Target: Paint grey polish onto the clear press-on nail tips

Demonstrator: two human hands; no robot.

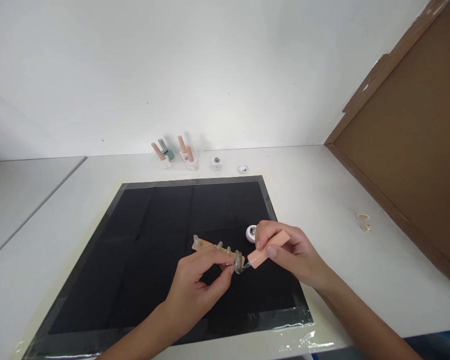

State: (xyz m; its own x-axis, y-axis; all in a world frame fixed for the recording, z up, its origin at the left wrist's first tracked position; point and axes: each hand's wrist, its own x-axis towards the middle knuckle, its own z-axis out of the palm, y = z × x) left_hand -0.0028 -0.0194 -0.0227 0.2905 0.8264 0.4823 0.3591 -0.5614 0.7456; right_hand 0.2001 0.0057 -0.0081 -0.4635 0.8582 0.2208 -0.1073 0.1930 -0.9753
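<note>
My left hand (197, 285) pinches a small wooden stick (206, 244) that carries several clear false nail tips, holding it just above the black mat (153, 240). My right hand (292, 252) grips a peach-coloured nail polish brush cap (268, 248), its brush tip touching the nail tip nearest my left fingers. A small round white jar (251, 233) sits on the mat just behind my right hand.
Several polish bottles (176, 152) stand at the back by the white wall, with a small jar (216, 162) and a lid (242, 169) beside them. Two small rings (363, 221) lie on the white table at right. A brown board (408, 150) leans along the right side.
</note>
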